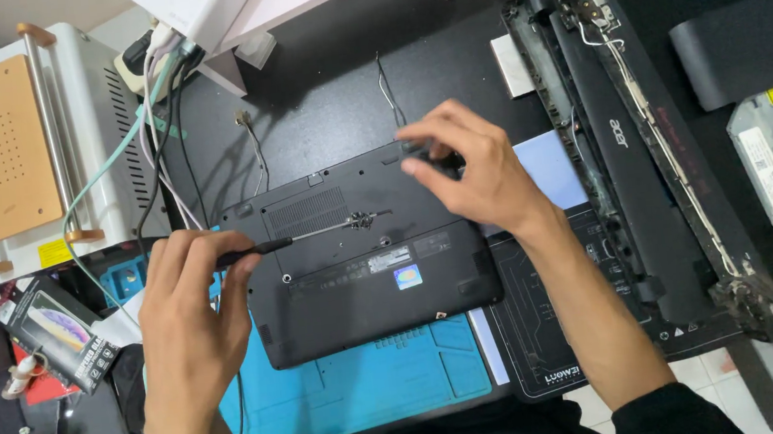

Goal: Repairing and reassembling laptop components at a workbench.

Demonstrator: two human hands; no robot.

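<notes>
Dismantled laptop lid point(683, 119) right of the black laptop base point(361, 248), bezel off, cable exposed. Laptop base lies underside up on one blue mat point(367, 391), cover seemingly in place; some screw holes look empty, others unclear, so unscrewing judged partway. White machine with tan plate point(6, 152) well left of the base. Right hand point(478, 174) rests on the base's far edge, fingers curled, pressing. Left hand point(193, 333) closed around one screwdriver point(303, 237), tip on a screw near the base's middle. Count: two laptops, two hands
</notes>
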